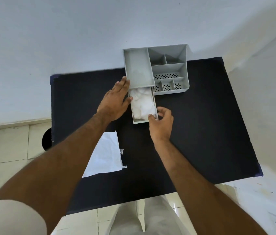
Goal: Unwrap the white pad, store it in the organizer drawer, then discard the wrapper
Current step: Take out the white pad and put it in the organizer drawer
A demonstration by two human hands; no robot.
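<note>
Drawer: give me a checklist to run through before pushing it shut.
1. White pad lies inside the drawer: ok.
2. Pad sits below the drawer rim all round: cannot tell.
3. Left hand steadies the organizer, flat against its side: ok.
4. Right hand is at the drawer's front corner, fingers clear of the slot: ok.
5. Wrapper discarded: not ok, it lies on the black mat.
6. Drawer closed: not ok, it is pulled out.

No readable text, labels, brands or numbers on any surface in view.
</note>
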